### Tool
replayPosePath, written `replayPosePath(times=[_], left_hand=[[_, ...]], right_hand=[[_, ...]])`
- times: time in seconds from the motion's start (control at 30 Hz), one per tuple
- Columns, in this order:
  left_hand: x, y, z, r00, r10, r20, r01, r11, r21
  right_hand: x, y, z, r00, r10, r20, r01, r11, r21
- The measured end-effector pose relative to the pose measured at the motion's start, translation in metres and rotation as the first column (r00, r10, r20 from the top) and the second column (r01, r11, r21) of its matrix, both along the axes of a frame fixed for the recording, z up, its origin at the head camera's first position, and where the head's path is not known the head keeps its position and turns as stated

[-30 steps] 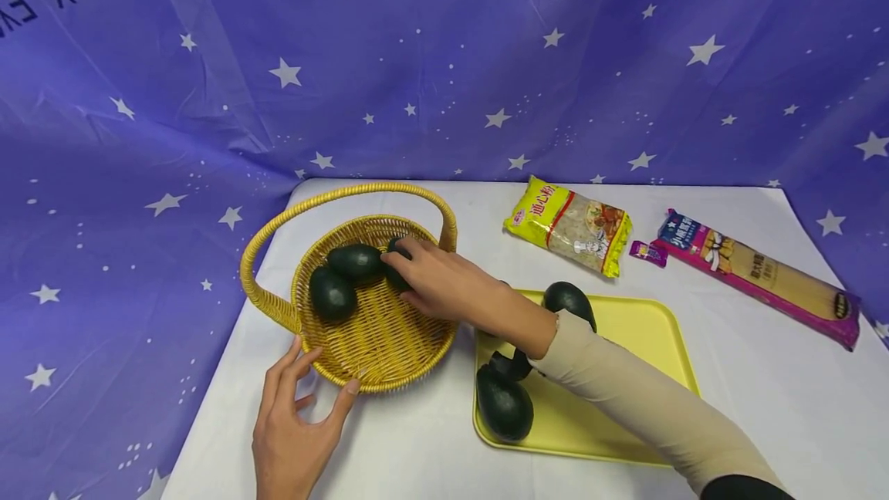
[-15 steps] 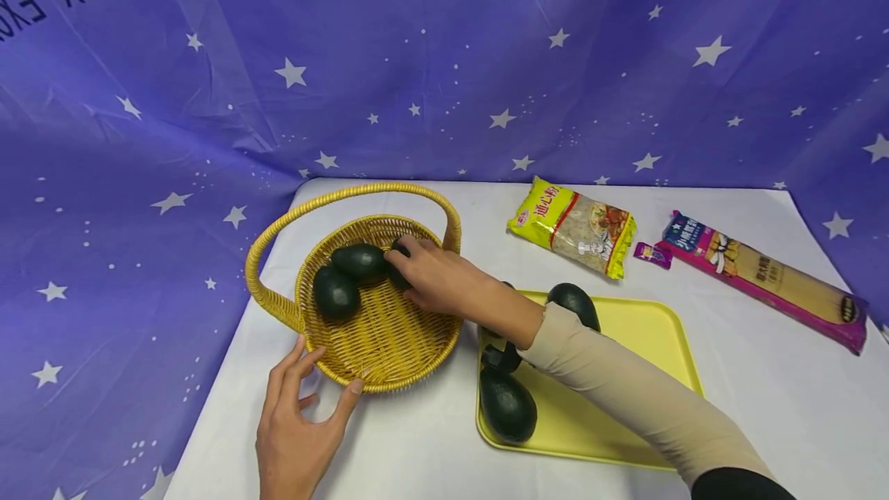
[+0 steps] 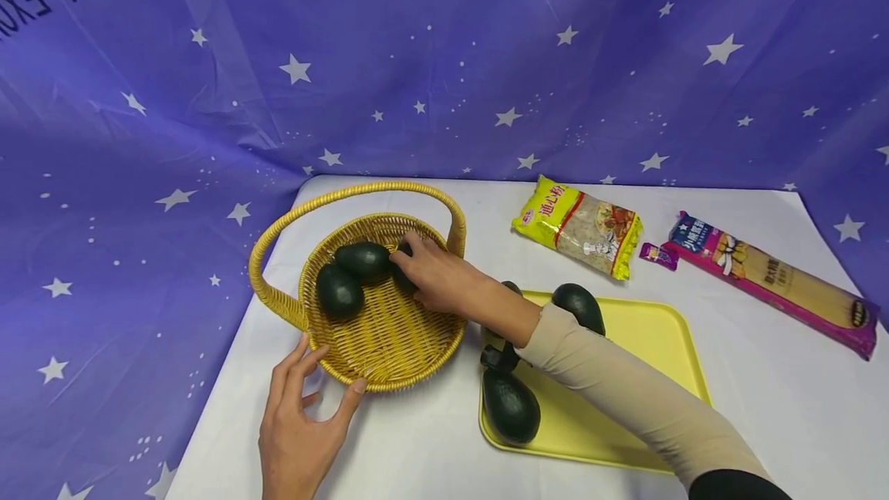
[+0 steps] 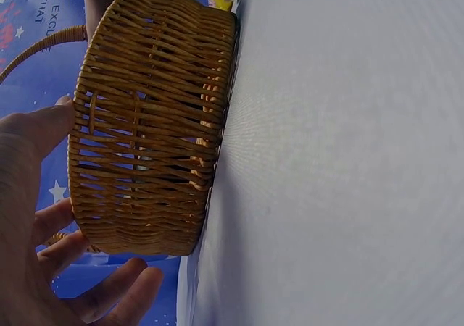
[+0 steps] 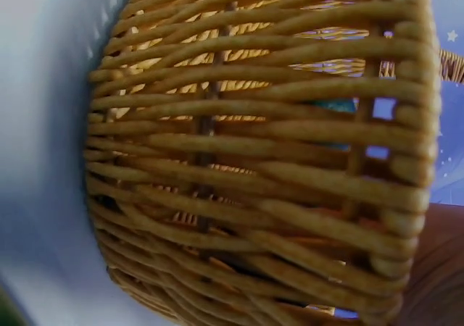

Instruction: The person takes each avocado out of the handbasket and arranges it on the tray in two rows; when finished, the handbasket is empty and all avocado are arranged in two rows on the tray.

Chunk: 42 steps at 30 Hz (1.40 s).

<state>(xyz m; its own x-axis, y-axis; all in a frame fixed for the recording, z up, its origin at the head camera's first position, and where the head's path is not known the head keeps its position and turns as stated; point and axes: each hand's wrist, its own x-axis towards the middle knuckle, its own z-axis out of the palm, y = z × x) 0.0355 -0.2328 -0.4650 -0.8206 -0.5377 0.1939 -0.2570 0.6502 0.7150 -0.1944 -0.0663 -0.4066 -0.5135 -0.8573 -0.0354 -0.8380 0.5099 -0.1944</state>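
A yellow wicker basket [image 3: 389, 338] with a tall handle stands on the table's left side. Inside it lie two dark green avocados, one avocado [image 3: 339, 292] near the left wall and another avocado [image 3: 363, 261] behind it. My right hand [image 3: 437, 272] reaches over the rim and grips a third avocado [image 3: 401, 276], mostly covered by the fingers. At the basket's near left, my left hand [image 3: 302, 427] is spread, its thumb and some fingertips touching the rim. From the right wrist, only the basket's woven side [image 5: 254, 145] shows clearly; the fingers are hidden.
A yellow tray [image 3: 625, 438] right of the basket bears more avocados, including a front avocado [image 3: 511, 407] and a back avocado [image 3: 579, 305]; my right forearm crosses it. Behind are a yellow pasta bag [image 3: 579, 226], a small purple packet [image 3: 658, 255] and a long noodle pack [image 3: 774, 280].
The whole scene shifts slightly to the right in the head view. Both hands keep nearly the same places at the basket, the right one still on the avocado.
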Motion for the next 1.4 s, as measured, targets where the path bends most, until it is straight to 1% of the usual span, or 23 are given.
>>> replayPosePath(times=[0.17, 0.27, 0.43, 0.7, 0.97, 1.4], left_hand=[[0.0, 0.0, 0.0, 1.0, -0.004, -0.008, 0.004, 1.0, -0.003], [0.0, 0.0, 0.0, 1.0, -0.004, -0.011, 0.004, 1.0, -0.002], [0.0, 0.0, 0.001, 1.0, -0.002, -0.013, 0.002, 1.0, -0.001], [0.0, 0.001, 0.002, 1.0, 0.001, 0.002, -0.001, 1.0, 0.005], [0.0, 0.001, 0.002, 1.0, 0.004, 0.009, -0.004, 1.0, 0.002], [0.0, 0.001, 0.002, 1.0, 0.003, 0.013, -0.003, 1.0, -0.007]], right_hand=[[-0.001, 0.0, 0.0, 1.0, -0.006, 0.019, 0.005, 1.0, 0.01], [-0.001, 0.0, 0.0, 1.0, 0.004, 0.022, -0.004, 1.0, -0.001], [-0.001, 0.001, -0.001, 1.0, 0.022, 0.014, -0.022, 1.0, 0.008], [0.003, 0.003, 0.0, 0.999, 0.028, 0.02, -0.029, 0.999, 0.038], [0.005, 0.006, 0.0, 0.998, 0.064, -0.016, -0.063, 0.997, 0.045], [0.012, 0.012, 0.001, 0.993, 0.112, -0.02, -0.113, 0.992, -0.051]])
